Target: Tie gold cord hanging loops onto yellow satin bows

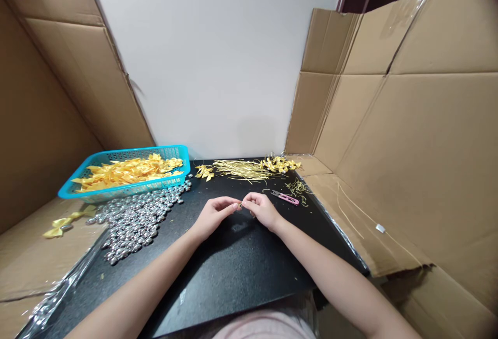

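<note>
Over the middle of the black table, my left hand [218, 213] and my right hand [261, 209] meet fingertip to fingertip. Both are closed in a pinch. A tiny yellowish bit [240, 205] shows between the fingertips, too small for me to name; the fingers hide the rest. Just right of my right hand lies a pair of pink-handled thread snips [286, 197]. Behind the hands is a loose bundle of gold wire ties [243, 169]. Yellow ribbon bows [279, 163] with gold ties are heaped at its right end, and a smaller group of bows [204, 172] sits at its left.
A blue basket [64, 189] of yellow ribbon bows stands at the back left. Many silver beads [136, 225] spread in front of it. Loose yellow bows [58, 227] lie on cardboard at the left. Gold wire scraps [299, 188] lie near the snips. Cardboard walls [428, 137] flank the table [218, 287].
</note>
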Demonstrator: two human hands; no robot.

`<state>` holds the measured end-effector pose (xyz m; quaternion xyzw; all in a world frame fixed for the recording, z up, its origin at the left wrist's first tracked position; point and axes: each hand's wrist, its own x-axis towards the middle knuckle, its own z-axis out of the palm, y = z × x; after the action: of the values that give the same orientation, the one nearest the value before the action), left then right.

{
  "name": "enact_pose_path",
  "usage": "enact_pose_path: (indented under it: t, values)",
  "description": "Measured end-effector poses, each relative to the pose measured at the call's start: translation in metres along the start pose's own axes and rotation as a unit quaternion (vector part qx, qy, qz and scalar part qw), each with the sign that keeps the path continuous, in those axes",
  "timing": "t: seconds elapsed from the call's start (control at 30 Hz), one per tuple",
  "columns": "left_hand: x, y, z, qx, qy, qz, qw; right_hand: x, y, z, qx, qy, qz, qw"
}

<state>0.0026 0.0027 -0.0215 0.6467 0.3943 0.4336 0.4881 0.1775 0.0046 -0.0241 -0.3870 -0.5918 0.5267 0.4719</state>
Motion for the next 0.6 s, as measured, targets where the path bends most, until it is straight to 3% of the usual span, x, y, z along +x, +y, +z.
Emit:
enact_pose_path:
  t: [0.6]
  values:
    - [0.0001, -0.0031, 0.0036, 0.016, 0.022, 0.021, 0.999, -0.0007, 0.0007, -0.0009, -0.025, -0.02, -0.011, 0.999]
